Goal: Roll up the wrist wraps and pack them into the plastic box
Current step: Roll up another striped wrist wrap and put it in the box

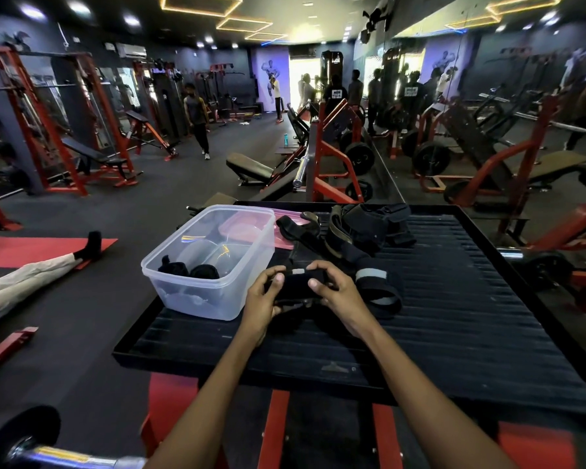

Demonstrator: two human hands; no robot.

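Your left hand (264, 292) & right hand (335, 292) both curl round one black wrist wrap (296, 286), thumbs on top, fingers tucked under, holding it just above the black ribbed platform (454, 299). The wrap sits between your palms, partly rolled; can't tell how tight. Just right of your right hand lies a 2nd loose wrap (379, 289), black w/ grey stripe, looped on the platform. Left of your left hand, nearly touching it, stands the clear plastic box (214, 262), open; inside at its near-left end are 2 rolled black wraps (188, 269), side by side. Behind the box, partly seen through its wall, a pink lid (283, 231) lies flat. Further back on the platform is a pile of dark straps and gear (352, 228); count unclear, they overlap. Beyond: red-framed gym machines, weight plates, a mirror wall on the right. A person's leg (38, 272) in light trousers rests on a red mat (31, 248) at left. Several ppl stand far off.
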